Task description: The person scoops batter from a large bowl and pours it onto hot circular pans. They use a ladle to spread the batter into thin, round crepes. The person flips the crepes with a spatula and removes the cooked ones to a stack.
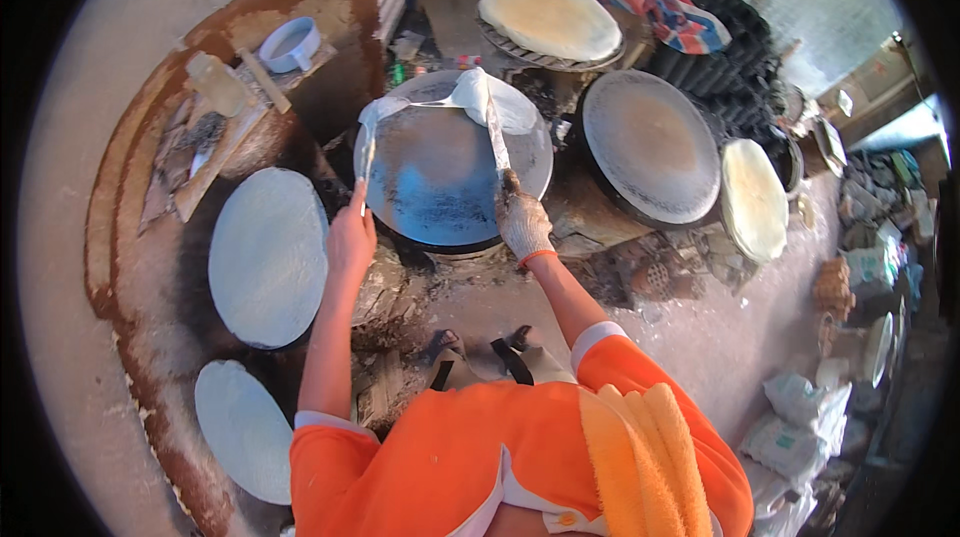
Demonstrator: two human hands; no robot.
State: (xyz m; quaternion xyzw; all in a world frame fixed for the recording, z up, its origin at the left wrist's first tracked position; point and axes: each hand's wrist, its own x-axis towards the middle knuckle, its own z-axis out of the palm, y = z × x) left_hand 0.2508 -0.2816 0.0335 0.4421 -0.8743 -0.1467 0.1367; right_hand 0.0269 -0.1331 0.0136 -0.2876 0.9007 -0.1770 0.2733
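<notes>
A round dark griddle [440,197] sits in front of me with a thin white sheet of batter [500,105] bunched at its far edge. My bare left hand [350,237] grips a thin stick [367,152] whose tip meets the sheet's left end at the griddle's left rim. My right hand [522,222], in a white work glove, grips a long flat spatula [495,127] that reaches up under the sheet and lifts it.
A second dark griddle [650,147] lies to the right. Pale round sheets rest on a tray behind [550,17], at the right [755,199] and on two discs to my left [268,255] [243,427]. A white bowl [290,43] and bottle [218,83] stand far left.
</notes>
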